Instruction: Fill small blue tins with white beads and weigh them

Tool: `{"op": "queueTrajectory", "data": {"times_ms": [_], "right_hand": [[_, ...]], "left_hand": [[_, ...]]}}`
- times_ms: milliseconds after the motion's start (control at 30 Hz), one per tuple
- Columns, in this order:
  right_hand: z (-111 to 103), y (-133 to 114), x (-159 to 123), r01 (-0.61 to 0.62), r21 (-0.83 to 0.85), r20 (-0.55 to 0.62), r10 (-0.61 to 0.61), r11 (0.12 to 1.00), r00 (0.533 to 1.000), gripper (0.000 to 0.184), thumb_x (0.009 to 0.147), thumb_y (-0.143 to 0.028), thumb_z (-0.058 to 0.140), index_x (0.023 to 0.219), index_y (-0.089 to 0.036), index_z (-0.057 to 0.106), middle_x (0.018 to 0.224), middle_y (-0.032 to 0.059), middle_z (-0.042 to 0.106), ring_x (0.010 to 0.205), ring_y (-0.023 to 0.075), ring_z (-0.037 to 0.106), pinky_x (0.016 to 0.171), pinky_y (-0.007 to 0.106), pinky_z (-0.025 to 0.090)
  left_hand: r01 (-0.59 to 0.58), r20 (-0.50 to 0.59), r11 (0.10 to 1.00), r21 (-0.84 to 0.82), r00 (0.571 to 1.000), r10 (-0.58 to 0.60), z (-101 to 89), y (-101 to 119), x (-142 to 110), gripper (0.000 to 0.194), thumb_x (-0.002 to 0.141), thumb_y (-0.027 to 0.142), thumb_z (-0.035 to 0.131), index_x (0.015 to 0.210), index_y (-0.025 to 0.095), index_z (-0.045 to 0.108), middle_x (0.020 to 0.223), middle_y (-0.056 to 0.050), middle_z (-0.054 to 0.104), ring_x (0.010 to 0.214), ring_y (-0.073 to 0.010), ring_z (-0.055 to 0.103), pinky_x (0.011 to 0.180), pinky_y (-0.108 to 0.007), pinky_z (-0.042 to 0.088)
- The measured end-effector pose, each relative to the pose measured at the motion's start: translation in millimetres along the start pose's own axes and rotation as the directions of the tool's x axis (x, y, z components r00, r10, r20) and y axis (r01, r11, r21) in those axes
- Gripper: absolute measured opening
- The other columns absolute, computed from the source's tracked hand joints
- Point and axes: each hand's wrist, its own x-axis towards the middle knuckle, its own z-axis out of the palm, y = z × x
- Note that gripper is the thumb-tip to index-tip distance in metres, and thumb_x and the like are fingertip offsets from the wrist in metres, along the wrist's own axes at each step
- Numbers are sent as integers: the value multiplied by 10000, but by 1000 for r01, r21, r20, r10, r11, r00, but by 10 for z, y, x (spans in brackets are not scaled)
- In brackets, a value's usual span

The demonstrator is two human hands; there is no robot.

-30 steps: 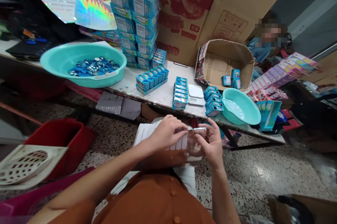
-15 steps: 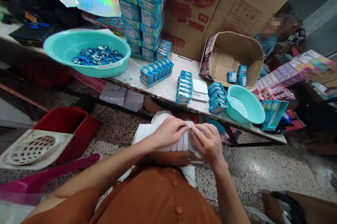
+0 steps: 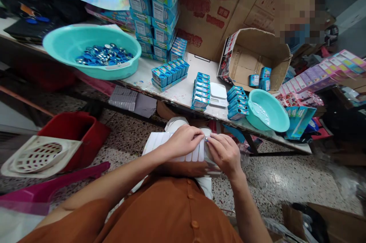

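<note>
A sheet of white label-like strips with a glossy clear part at its right lies across my lap. My left hand rests over the sheet, thumb and forefinger pinched together near its upper right part. Close beside it, my right hand is also closed in a pinch, its fingertips almost meeting the left ones. A tiny shiny bit shows at the right fingertips, too small to name. The palms and the undersides of the fingers are hidden.
On the table stand a turquoise basin of blue and silver pieces, small blue boxes, a white scale, a smaller basin and an open carton. A red bin is at left. A blurred person is behind.
My fingertips have come slightly apart, and a small shiny bit now shows at the right ones. The view has shifted a little; the things on the table stay put.
</note>
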Motion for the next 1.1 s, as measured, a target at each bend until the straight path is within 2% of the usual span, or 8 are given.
{"op": "queueTrajectory", "data": {"times_ms": [233, 367, 500, 600, 733, 900, 1000, 1100], "right_hand": [[-16, 36, 94, -45, 42, 59, 42, 998, 997, 129, 878, -175, 525, 938, -207, 634, 1029, 66, 675, 975, 200, 590, 903, 402, 473], [-78, 129, 112, -99, 46, 140, 92, 994, 986, 91, 884, -195, 528, 858, -196, 615, 894, 60, 669, 892, 199, 589, 830, 374, 472], [-213, 236, 103, -259, 100, 132, 246, 961, 960, 107, 878, -227, 545, 802, -199, 615, 786, 41, 654, 775, 179, 590, 714, 320, 465], [-329, 299, 169, -391, 164, 29, 392, 906, 919, 129, 859, -279, 579, 771, -203, 635, 767, 34, 661, 729, 167, 594, 691, 301, 468], [-399, 426, 409, -552, 272, -91, 592, 788, 801, 187, 817, -364, 623, 781, -187, 674, 755, 31, 676, 699, 165, 600, 706, 304, 476], [-260, 699, 800, -599, 482, -9, 687, 640, 726, 297, 751, -451, 668, 786, -156, 689, 759, 47, 685, 689, 165, 597, 677, 292, 472], [-89, 822, 1028, -597, 588, 64, 704, 546, 707, 314, 700, -463, 711, 753, -154, 683, 725, 37, 677, 650, 149, 585, 630, 267, 452], [95, 894, 1229, -597, 647, 119, 711, 474, 693, 305, 659, -444, 747, 725, -153, 681, 698, 28, 674, 636, 139, 583, 620, 258, 444]], "left_hand": [[-53, 9, 994, 96, 999, 52, 98, -110, 73, 290, 911, 288, 444, 914, 182, 713, 895, -54, 726, 817, -180, 637, 754, -291, 417], [-26, 19, 983, 182, 1000, 23, 313, -355, 259, 300, 914, 291, 425, 924, 163, 696, 925, -87, 713, 883, -221, 626, 796, -332, 413], [40, 33, 966, 254, 998, -50, 581, -699, 479, 340, 924, 276, 371, 897, 148, 685, 917, -125, 697, 893, -252, 611, 824, -378, 402], [91, 100, 934, 344, 986, -133, 795, -981, 563, 355, 915, 231, 342, 877, 120, 677, 922, -159, 684, 906, -274, 600, 827, -401, 400], [56, 182, 917, 395, 973, -139, 964, -1275, 565, 316, 890, 205, 363, 964, 109, 655, 997, -174, 652, 996, -291, 562, 858, -411, 397], [89, 131, 976, 199, 985, -117, 757, -1384, 641, 360, 923, 313, 330, 1040, 165, 637, 1046, -108, 656, 1017, -234, 565, 916, -357, 397], [57, 195, 997, 55, 979, -67, 576, -1397, 667, 432, 937, 419, 296, 1027, 185, 649, 1074, -76, 667, 1022, -206, 577, 927, -316, 403], [32, 290, 999, 43, 956, -43, 527, -1442, 616, 503, 927, 515, 286, 1142, 205, 618, 1188, -81, 633, 1116, -221, 550, 979, -342, 381]]}}
